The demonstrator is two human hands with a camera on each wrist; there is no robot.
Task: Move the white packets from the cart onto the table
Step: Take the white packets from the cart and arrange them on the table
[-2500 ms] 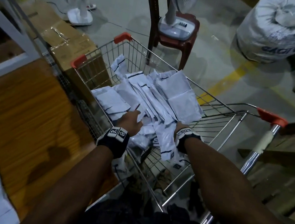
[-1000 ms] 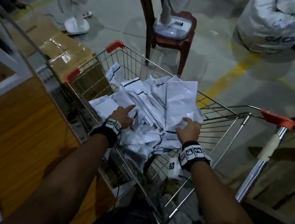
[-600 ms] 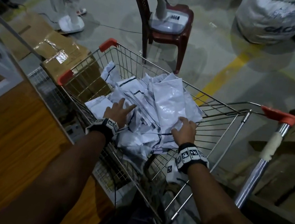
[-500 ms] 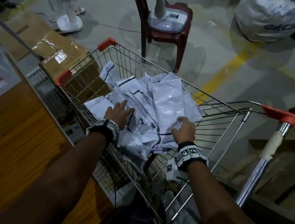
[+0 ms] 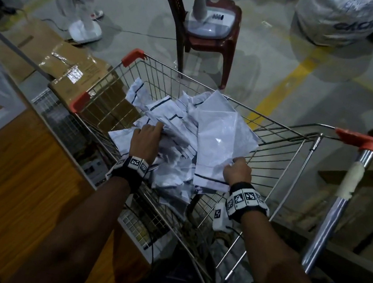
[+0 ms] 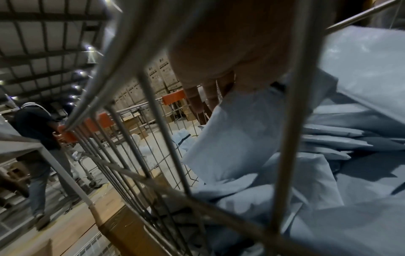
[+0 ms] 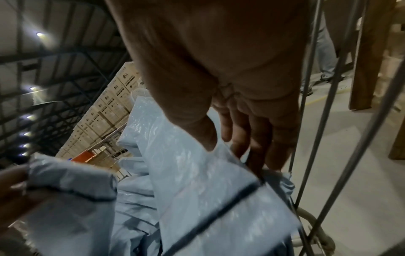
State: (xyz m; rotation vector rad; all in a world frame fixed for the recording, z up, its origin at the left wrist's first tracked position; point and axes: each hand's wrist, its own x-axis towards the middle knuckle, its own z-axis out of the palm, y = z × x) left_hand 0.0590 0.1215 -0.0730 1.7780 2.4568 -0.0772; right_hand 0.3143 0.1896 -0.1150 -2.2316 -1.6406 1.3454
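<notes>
A heap of white packets (image 5: 174,119) with dark edge stripes fills the wire cart (image 5: 270,124). My left hand (image 5: 155,129) lies on the heap's left side. In the left wrist view my left hand (image 6: 219,94) has thumb and fingers closed round a packet's upper edge (image 6: 236,135). My right hand (image 5: 235,162) grips the right edge of a large packet (image 5: 218,137) that stands tilted on top of the heap. Its thumb (image 7: 197,135) presses on the front face and the fingers (image 7: 254,138) curl behind. The wooden table (image 5: 13,173) lies left of the cart.
Taped cardboard boxes (image 5: 68,70) sit between cart and table. On the floor beyond stand a white fan (image 5: 79,10), a red chair (image 5: 210,41) bearing another fan, and a big white sack (image 5: 339,16). Wooden racks (image 5: 369,198) flank the cart's orange-capped handle (image 5: 360,140). A person (image 6: 32,129) stands nearby.
My hands came up from deep in the heap. The right hand moved to the right side and took hold of the large packet; the left hand shifted slightly forward on the left side.
</notes>
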